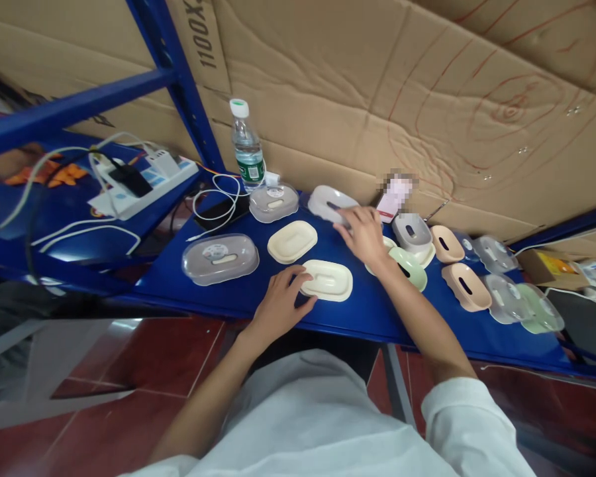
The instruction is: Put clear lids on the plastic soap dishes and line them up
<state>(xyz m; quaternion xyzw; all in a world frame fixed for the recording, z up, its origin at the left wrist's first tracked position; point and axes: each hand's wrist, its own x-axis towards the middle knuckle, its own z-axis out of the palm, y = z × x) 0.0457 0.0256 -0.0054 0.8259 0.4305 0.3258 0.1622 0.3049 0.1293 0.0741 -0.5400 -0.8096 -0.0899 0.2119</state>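
On the blue shelf, my left hand (281,301) has its thumb and fingers around the left end of a cream oval soap dish base (330,279). My right hand (363,232) reaches farther back, its fingers closed at the right end of a pale grey slotted soap dish insert (328,199); its fingertips are partly hidden. Between the hands and to the left lies another cream base (293,241). Clear lids sit at the left, one lid (221,258) in front and another lid (274,202) behind. Beside my right forearm is a green slotted insert (411,270).
A water bottle (248,149) stands at the back by a white cable (223,192). Peach inserts (465,286) and clear lids (509,299) lie to the right. A phone (396,197) leans on the cardboard (338,86). At left are a power strip (149,195) and another person's hand (10,162).
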